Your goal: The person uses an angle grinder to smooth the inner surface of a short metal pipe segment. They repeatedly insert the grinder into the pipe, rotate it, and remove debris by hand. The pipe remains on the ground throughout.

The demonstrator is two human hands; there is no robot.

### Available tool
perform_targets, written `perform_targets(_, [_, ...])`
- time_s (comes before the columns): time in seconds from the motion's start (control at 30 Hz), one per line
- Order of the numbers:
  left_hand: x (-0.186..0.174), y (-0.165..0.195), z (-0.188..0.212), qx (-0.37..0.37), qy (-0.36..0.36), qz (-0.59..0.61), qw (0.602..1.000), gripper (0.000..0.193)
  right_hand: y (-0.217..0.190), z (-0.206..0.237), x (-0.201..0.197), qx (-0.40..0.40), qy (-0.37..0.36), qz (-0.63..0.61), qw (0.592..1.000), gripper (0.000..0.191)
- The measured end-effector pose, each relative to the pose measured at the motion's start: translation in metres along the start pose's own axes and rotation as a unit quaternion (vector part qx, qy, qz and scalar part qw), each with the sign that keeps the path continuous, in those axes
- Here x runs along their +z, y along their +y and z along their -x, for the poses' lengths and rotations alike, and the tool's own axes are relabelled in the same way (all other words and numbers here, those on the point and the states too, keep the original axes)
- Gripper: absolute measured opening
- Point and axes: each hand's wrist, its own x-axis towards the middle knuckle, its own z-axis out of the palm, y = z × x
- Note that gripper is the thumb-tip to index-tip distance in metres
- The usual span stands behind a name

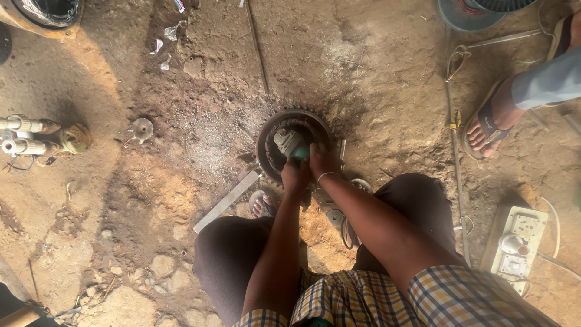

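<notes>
On bare dirt floor (181, 200), a rusty toothed wheel (294, 143) lies flat just ahead of a squatting person's knees. Both hands reach into its hollow: the left hand (295, 175) and right hand (322, 160) are closed side by side on a small grey-green power tool (290, 143), the right slightly farther in.

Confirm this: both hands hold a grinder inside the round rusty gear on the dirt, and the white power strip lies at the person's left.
Wrong side. The head view shows the power strip at the person's right; both the left hand and right hand do hold the grinder inside the gear.
</notes>
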Motion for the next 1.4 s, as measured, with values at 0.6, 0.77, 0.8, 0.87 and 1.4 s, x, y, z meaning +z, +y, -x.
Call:
perform_targets(0.6, [-0.017,0.006,-0.005,-0.017,-0.062,-0.017,0.998,0.044,-0.003,0.004,0.007,0.021,0.004,-0.017,1.000,0.027])
perform_targets(0.77, [-0.013,0.006,-0.005,-0.010,-0.053,-0.020,0.998,0.043,-0.004,0.003,0.006,0.054,-0.003,-0.011,0.998,0.023])
perform_targets(0.8, [-0.012,0.005,-0.006,-0.007,-0.050,-0.033,0.998,0.044,-0.004,0.002,0.006,0.056,-0.008,-0.011,0.998,0.024])
perform_targets(0.87, [-0.011,0.005,-0.007,0.002,-0.043,-0.044,0.998,0.044,-0.004,0.002,0.006,0.062,-0.019,-0.010,0.998,0.026])
perform_targets(1.4, [-0.007,0.014,-0.001,0.003,-0.021,-0.005,1.000,0.044,0.004,-0.005,0.012,0.028,0.016,-0.003,0.999,0.024])
